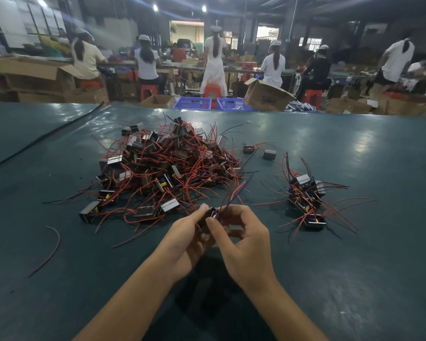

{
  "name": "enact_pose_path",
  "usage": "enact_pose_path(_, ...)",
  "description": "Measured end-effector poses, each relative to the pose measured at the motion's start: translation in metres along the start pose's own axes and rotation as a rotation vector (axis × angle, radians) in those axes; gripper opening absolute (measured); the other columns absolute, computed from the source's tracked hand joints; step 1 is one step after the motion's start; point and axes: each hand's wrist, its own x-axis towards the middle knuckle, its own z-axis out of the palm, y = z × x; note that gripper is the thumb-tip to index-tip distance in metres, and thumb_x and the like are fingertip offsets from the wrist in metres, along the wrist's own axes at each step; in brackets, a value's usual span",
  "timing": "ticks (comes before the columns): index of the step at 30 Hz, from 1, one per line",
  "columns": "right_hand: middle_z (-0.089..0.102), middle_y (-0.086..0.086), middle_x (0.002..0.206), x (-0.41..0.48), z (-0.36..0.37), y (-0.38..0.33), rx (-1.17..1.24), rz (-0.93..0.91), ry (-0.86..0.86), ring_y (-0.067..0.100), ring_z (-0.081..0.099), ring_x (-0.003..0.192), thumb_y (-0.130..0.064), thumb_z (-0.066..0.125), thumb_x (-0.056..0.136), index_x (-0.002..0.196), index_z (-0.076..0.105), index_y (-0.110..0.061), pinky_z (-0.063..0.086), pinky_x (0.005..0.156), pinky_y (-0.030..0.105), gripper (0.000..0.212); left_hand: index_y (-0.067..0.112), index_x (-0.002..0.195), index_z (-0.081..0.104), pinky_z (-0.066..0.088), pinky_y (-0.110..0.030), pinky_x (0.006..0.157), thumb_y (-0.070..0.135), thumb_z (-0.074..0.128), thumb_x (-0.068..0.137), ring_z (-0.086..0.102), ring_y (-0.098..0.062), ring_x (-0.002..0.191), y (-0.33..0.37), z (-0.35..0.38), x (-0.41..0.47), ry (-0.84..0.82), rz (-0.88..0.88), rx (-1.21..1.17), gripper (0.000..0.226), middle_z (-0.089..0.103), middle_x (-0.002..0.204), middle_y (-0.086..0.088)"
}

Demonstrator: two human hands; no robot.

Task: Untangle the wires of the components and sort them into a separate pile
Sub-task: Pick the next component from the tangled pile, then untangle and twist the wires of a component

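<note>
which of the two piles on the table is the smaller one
The pile on the person's right: only a handful of components in a short row, wires splayed loose. The heap at centre is far bigger and thoroughly tangled.

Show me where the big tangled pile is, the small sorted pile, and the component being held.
big tangled pile (162,168): head view, middle of the heap of red wires.
small sorted pile (306,200): head view, centre of the cluster on the right.
held component (211,213): head view, visible top of its dark body.
</note>
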Motion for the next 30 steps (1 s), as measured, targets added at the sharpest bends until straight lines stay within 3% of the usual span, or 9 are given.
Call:
enact_pose_path(2,0.069,-0.009,0.081,0.002,-0.003,0.0,0.0,0.027,0.036,0.011,0.068,0.076,-0.021,0.076,0.084,0.092,0.065,-0.02,0.05,0.067,0.016,0.014,0.004,0.11,0.069,0.06,-0.035,0.077,0.028,0.048,0.1,0.071,-0.029,0.088,0.003,0.001,-0.002,-0.012,-0.029,-0.011,0.033,0.072,0.107,-0.02)
enact_pose_path(6,0.07,-0.012,0.081,0.005,-0.005,-0.001,-0.015,0.061,0.071,0.008,0.067,0.075,-0.025,0.078,0.082,0.087,0.065,-0.026,0.048,0.06,0.014,0.014,0.008,0.095,0.073,0.058,-0.024,0.057,0.024,0.054,0.097,0.07,-0.014,0.062,0.003,0.003,-0.004,-0.047,-0.033,0.013,0.025,0.074,0.082,-0.009)
enact_pose_path(9,0.069,-0.015,0.083,0.006,-0.008,0.0,-0.072,0.04,0.088,0.008,0.067,0.077,-0.032,0.078,0.081,0.086,0.065,-0.028,0.049,0.059,0.019,0.015,0.008,0.09,0.078,0.057,-0.022,0.061,0.022,0.056,0.095,0.072,-0.014,0.076,0.002,0.003,-0.004,-0.069,-0.044,0.029,0.027,0.075,0.094,-0.011)
enact_pose_path(12,0.067,-0.02,0.085,0.007,-0.01,0.003,-0.173,0.03,0.102,0.007,0.064,0.081,-0.047,0.074,0.078,0.086,0.063,-0.033,0.047,0.064,0.022,0.019,-0.002,0.113,0.066,0.058,-0.024,0.066,0.017,0.055,0.096,0.072,-0.021,0.093,0.002,0.003,-0.004,-0.075,-0.015,-0.044,0.029,0.07,0.111,-0.022)
enact_pose_path(16,0.064,-0.021,0.091,0.008,-0.011,0.007,-0.201,-0.006,0.105,0.008,0.06,0.089,-0.035,0.078,0.08,0.085,0.059,-0.04,0.044,0.07,0.021,0.02,-0.005,0.119,0.062,0.06,-0.026,0.071,0.016,0.059,0.093,0.063,-0.026,0.103,0.003,0.003,-0.003,-0.067,0.003,-0.096,0.033,0.062,0.124,-0.025)
enact_pose_path(18,0.064,-0.018,0.091,0.008,-0.011,0.007,-0.178,-0.021,0.092,0.011,0.06,0.089,-0.033,0.078,0.08,0.086,0.06,-0.038,0.044,0.069,0.023,0.02,-0.005,0.12,0.063,0.06,-0.025,0.07,0.017,0.059,0.093,0.065,-0.021,0.096,0.003,0.002,-0.004,-0.073,-0.011,-0.066,0.035,0.067,0.117,-0.022)
enact_pose_path(22,0.06,-0.016,0.092,0.008,-0.013,0.007,-0.163,-0.035,0.077,0.013,0.058,0.085,-0.037,0.076,0.078,0.086,0.066,-0.031,0.043,0.064,0.02,0.015,0.003,0.108,0.069,0.053,-0.02,0.06,0.019,0.066,0.087,0.065,-0.011,0.065,0.003,0.003,-0.005,-0.053,-0.036,-0.07,0.027,0.07,0.084,-0.007)
enact_pose_path(26,0.061,-0.016,0.09,0.009,-0.012,0.009,-0.145,-0.065,0.064,0.011,0.06,0.082,-0.032,0.075,0.079,0.084,0.072,-0.025,0.042,0.062,0.013,0.009,0.005,0.101,0.069,0.052,-0.018,0.059,0.019,0.065,0.084,0.064,-0.008,0.059,0.003,0.003,-0.006,-0.068,-0.032,-0.08,0.021,0.071,0.076,-0.004)
enact_pose_path(30,0.065,-0.014,0.088,0.011,-0.011,0.013,-0.129,-0.077,0.09,0.012,0.064,0.081,-0.021,0.076,0.08,0.083,0.076,-0.019,0.047,0.07,0.018,0.003,0.007,0.099,0.069,0.055,-0.019,0.063,0.019,0.065,0.085,0.066,-0.009,0.064,0.004,0.003,-0.007,-0.081,-0.019,-0.069,0.019,0.071,0.078,-0.004)
